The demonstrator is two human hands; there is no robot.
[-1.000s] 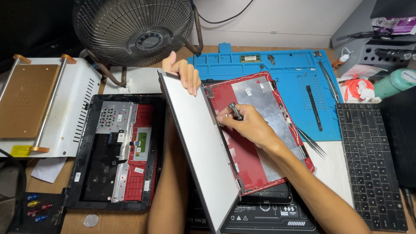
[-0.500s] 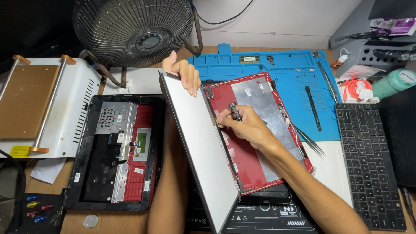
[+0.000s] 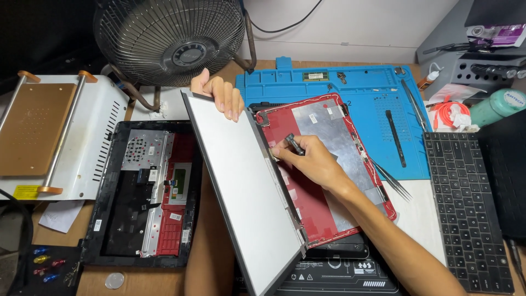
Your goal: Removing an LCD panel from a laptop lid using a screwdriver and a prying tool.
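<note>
A big wooden work table [image 3: 164, 282] holds everything here. At the back stands a round grey wire fan [image 3: 169, 41], and to the left sits a white metal machine with a brown flat top [image 3: 49, 137]. A blue rubber work mat [image 3: 350, 93] lies at the back right, and a black flat keyboard [image 3: 466, 208] lies on the right side. Near the left middle rests a black open laptop base with red and silver parts inside [image 3: 145, 194]. In the middle, a thin grey flat screen panel [image 3: 241, 192] is tipped up on its edge, leaning to the left. Right beside it lies a red laptop lid with a silver foil sheet inside [image 3: 329, 170], flat on the mat. The left hand [image 3: 218, 93] grips the top corner of the screen panel, with the fingers curled over its edge. The right hand [image 3: 312, 161] rests on the red lid, just beside the panel's lower edge, and its fingers are closed around a small black screwdriver [image 3: 295, 144]. The tip of the tool points down to where the panel meets the lid. A thin pair of metal tweezers [image 3: 392, 181] lies near the right hand on the mat.
</note>
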